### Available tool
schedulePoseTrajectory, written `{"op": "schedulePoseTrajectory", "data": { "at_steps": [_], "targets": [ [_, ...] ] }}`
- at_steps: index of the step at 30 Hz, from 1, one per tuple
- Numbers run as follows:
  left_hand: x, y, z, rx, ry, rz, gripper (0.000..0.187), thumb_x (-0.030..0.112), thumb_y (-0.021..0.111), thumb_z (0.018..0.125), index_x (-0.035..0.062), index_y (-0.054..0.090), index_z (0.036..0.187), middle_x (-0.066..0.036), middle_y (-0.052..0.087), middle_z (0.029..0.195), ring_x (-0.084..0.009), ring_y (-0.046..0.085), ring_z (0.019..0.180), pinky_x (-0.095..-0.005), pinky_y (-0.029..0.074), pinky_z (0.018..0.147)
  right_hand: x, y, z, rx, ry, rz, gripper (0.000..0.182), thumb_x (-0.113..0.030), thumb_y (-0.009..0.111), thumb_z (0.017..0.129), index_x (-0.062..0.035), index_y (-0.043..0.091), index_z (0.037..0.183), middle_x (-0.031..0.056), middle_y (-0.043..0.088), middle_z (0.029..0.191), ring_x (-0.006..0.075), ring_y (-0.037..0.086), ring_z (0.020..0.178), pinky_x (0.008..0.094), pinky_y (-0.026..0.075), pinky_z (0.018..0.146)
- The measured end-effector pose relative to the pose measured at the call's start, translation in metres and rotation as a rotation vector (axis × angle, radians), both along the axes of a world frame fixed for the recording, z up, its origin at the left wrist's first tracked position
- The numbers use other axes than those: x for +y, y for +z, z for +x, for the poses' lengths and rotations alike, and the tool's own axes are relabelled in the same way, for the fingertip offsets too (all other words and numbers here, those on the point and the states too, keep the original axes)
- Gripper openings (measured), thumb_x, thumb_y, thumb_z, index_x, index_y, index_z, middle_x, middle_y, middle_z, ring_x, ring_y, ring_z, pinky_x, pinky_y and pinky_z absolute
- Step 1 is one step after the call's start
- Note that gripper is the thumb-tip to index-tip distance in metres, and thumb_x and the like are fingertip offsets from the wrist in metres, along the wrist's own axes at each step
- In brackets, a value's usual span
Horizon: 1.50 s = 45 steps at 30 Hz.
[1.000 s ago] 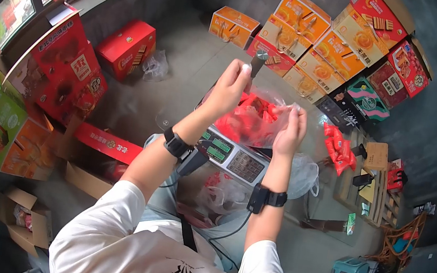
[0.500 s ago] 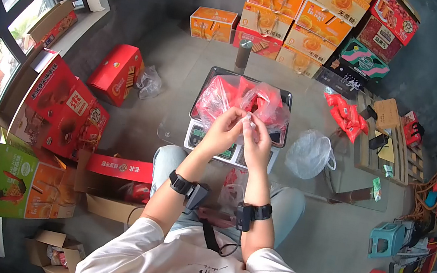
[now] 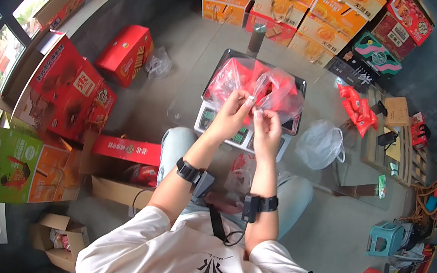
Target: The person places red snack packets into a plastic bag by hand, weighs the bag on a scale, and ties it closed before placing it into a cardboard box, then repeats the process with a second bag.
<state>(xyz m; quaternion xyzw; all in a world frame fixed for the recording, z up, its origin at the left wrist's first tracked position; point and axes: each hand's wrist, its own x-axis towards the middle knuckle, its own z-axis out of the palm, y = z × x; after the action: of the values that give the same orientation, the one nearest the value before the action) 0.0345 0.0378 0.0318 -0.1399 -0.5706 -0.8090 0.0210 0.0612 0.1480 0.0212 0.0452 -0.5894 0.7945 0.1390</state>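
Bright red packets show through a colourless, see-through bag. The scale is white with green displays, its tray black. The shirt is white with a black print, the trousers pale blue, the wristbands black. One carton is orange with white lettering; another has wavy green, pink and black bands. The stool is teal.

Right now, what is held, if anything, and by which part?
The left hand appears to pinch the clear bag by its near edge; whether the right hand grips it cannot be told.
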Motion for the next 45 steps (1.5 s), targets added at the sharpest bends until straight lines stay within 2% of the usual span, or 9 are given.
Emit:
{"op": "schedulePoseTrajectory", "data": {
  "at_steps": [7,14,17,21,26,33,38,41,45],
  "targets": [
    [-0.012,0.004,0.005,-0.013,0.014,-0.017,0.013,0.01,0.054,0.092,0.0001,0.054,0.099,-0.004,0.061,0.084,-0.0095,0.058,0.077,-0.0232,0.048,0.071,0.023,0.01,-0.008,0.076,0.093,-0.068,0.007,-0.008,0.052,0.091,-0.0059,0.046,0.088,0.0157,0.063,0.108,0.0119,0.056,0.096,0.0245,0.039,0.087],
    [-0.02,0.003,0.006,-0.047,-0.244,0.039,0.014,0.008,0.053,0.092,0.0002,0.053,0.103,-0.004,0.061,0.085,-0.0102,0.058,0.082,-0.0239,0.047,0.075,0.008,0.01,-0.024,-0.017,-0.074,0.049,0.015,-0.014,0.058,0.09,-0.0018,0.055,0.099,0.0046,0.063,0.085,0.0069,0.056,0.077,0.0208,0.044,0.068],
    [-0.016,0.005,0.002,-0.104,-0.321,0.048,0.026,0.008,0.053,0.092,0.0037,0.039,0.114,-0.007,0.062,0.085,-0.012,0.06,0.082,-0.0254,0.048,0.077,0.004,0.01,-0.027,-0.164,0.115,-0.11,0.019,-0.011,0.057,0.09,0.0018,0.057,0.104,0.0006,0.057,0.078,0.0054,0.048,0.064,0.0219,0.043,0.055],
    [-0.014,0.006,-0.004,-0.116,-0.209,0.015,0.027,0.009,0.054,0.091,0.0034,0.04,0.113,-0.006,0.062,0.085,-0.0118,0.06,0.08,-0.0248,0.048,0.076,0.015,0.01,-0.027,-0.132,0.219,-0.143,0.021,-0.009,0.056,0.09,0.0022,0.057,0.107,0.0034,0.06,0.085,0.0067,0.053,0.07,0.0234,0.047,0.062],
    [-0.013,-0.009,-0.012,-0.129,-0.162,0.007,0.022,0.009,0.058,0.089,0.001,0.045,0.106,-0.004,0.063,0.085,-0.0081,0.059,0.08,-0.0227,0.047,0.073,0.02,0.015,-0.02,0.039,0.325,0.083,0.021,-0.01,0.054,0.091,0.0028,0.057,0.108,0.0082,0.063,0.101,0.0117,0.059,0.09,0.0257,0.047,0.08],
    [-0.006,-0.002,0.0,-0.034,0.062,-0.243,0.013,0.008,0.06,0.088,0.0013,0.051,0.095,-0.003,0.061,0.081,-0.0059,0.058,0.079,-0.0221,0.047,0.066,0.025,0.001,-0.028,0.123,0.122,0.375,0.013,-0.012,0.051,0.093,0.0,0.052,0.094,0.0093,0.064,0.096,0.0145,0.06,0.086,0.0273,0.047,0.078],
    [-0.009,0.012,0.002,0.316,0.203,-0.571,0.013,0.008,0.063,0.084,-0.0001,0.054,0.087,-0.007,0.061,0.076,-0.0135,0.059,0.072,-0.0268,0.047,0.066,0.03,0.006,-0.041,0.594,-0.256,1.02,0.01,-0.012,0.046,0.095,-0.0022,0.046,0.095,0.0105,0.062,0.087,0.0189,0.059,0.073,0.0276,0.046,0.068],
    [-0.015,0.014,-0.006,0.386,0.192,-0.647,0.012,0.006,0.064,0.082,0.0003,0.055,0.087,-0.009,0.062,0.077,-0.0195,0.059,0.072,-0.03,0.047,0.069,0.024,0.001,-0.043,0.228,0.045,0.566,0.011,-0.013,0.047,0.094,-0.0025,0.046,0.097,0.0093,0.062,0.083,0.0144,0.059,0.069,0.0272,0.045,0.06],
    [-0.022,0.024,-0.009,0.544,0.288,-0.83,0.01,0.003,0.066,0.077,0.0024,0.058,0.084,-0.01,0.063,0.078,-0.0242,0.059,0.072,-0.0331,0.047,0.068,0.031,0.014,-0.04,0.009,0.154,0.547,0.013,-0.014,0.051,0.093,-0.0027,0.046,0.099,0.0086,0.061,0.078,0.0102,0.057,0.066,0.0265,0.044,0.055]
  ]
}}
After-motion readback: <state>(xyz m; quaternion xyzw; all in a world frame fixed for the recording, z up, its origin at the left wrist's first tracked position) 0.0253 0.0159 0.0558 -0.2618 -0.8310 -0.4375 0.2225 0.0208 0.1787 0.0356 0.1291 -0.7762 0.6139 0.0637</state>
